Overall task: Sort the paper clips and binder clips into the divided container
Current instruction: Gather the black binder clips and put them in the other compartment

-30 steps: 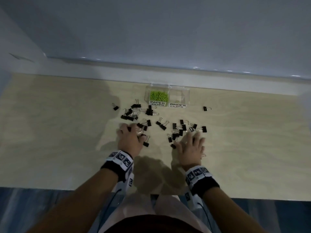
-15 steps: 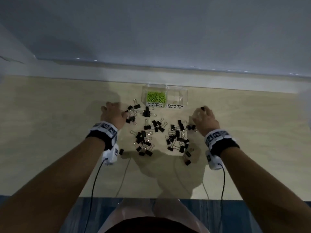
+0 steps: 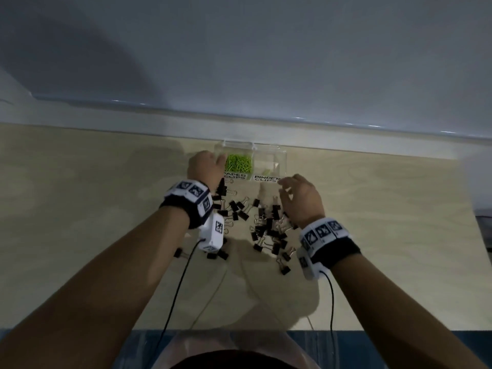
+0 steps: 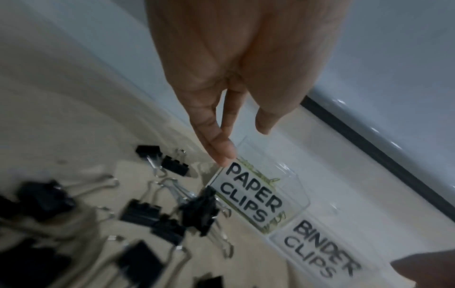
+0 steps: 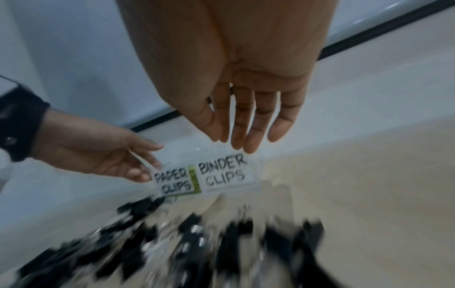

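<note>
Both hands reach toward the clear divided container (image 3: 282, 155) at the far edge of the table (image 3: 80, 209). Left hand (image 3: 203, 166): fingers straight and relaxed, fingertips (image 4: 222, 154) at the container's left corner by the PAPER CLIPS label (image 4: 248, 194), holding nothing. Right hand (image 3: 302, 199): fingers extended, slightly spread, empty, near the BINDER CLIPS label (image 5: 222, 171).

Risk: the container looks light; a nudge from either side could slide or tip it and spill its contents.

Contents: left compartment holds green paper clips (image 3: 238, 163). Right compartment appears nearly empty; one pale green item, unclear. Black binder clips (image 3: 266, 222) lie scattered on the table between the wrists.
</note>
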The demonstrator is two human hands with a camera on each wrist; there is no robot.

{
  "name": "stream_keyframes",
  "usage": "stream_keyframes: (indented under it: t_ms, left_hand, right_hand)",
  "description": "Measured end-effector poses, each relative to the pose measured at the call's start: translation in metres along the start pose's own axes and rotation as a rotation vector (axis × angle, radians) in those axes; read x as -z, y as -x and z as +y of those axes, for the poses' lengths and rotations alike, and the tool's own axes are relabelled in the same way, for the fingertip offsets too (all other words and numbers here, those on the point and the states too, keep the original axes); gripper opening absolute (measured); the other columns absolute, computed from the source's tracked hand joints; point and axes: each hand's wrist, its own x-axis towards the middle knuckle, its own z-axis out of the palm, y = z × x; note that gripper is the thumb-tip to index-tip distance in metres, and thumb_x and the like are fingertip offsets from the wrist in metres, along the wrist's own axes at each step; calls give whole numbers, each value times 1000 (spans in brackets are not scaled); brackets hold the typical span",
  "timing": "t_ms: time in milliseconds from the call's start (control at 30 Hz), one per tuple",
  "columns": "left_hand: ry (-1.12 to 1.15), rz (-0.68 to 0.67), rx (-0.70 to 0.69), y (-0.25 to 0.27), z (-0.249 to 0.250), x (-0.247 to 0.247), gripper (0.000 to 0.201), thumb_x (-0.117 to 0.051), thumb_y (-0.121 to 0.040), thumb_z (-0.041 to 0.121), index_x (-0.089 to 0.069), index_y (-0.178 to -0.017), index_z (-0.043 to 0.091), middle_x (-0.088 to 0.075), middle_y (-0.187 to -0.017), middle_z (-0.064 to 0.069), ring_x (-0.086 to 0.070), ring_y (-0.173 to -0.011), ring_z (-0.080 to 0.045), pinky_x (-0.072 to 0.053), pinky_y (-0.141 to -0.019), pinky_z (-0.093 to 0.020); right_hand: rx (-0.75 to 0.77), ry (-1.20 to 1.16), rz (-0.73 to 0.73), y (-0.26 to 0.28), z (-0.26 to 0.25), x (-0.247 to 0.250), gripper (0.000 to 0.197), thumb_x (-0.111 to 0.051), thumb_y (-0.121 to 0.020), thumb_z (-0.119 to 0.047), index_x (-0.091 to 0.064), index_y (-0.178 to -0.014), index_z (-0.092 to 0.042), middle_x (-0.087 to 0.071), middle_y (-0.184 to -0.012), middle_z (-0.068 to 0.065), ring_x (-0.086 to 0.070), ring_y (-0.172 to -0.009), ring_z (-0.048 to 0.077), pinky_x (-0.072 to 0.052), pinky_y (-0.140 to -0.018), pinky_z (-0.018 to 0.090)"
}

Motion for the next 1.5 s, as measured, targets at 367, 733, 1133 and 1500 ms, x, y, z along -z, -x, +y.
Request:
stream_keyframes:
  t_ms: [367, 733, 1133, 1500]
  left_hand:
    - [199, 45, 66, -3, -16, -20, 17, -59, -83, 4, -72, -94, 1, -73, -92, -15, -71, -75, -25, -60, -71, -42]
    - [235, 116, 3, 9, -19, -27, 29, -60, -84, 0, -66, -112, 3, -70, -108, -14, -68, -93, -23, -56, -87, -36]
    - [194, 93, 58, 4, -12, -22, 18, -55, -82, 1, -72, -89, -3, -72, -85, -19, -70, -77, -26, -58, -69, -34]
    - [119, -11, 100, -5, -3, -4, 18, -63, -84, 17, -71, -80, 1, -73, -86, -16, -69, -79, -27, -57, -75, -37]
  right_hand:
    - [111, 449, -420, -98, -36, 14, 24, -57, -86, -10, -65, -107, -19, -64, -109, 7, -62, -91, 23, -49, -77, 31]
    - [358, 746, -580, -96, -46, -2, 21, -51, -91, -5, -60, -110, -8, -67, -101, 12, -65, -90, 30, -54, -79, 39]
    - [271, 629, -467, -98, -46, 16, 6, -54, -91, -15, -59, -93, -13, -64, -85, 5, -58, -71, 20, -50, -66, 30]
    - [277, 447, -311, -98, -84, -9, 11, -49, -90, -16, -58, -86, -18, -63, -81, 4, -59, -69, 24, -49, -62, 30]
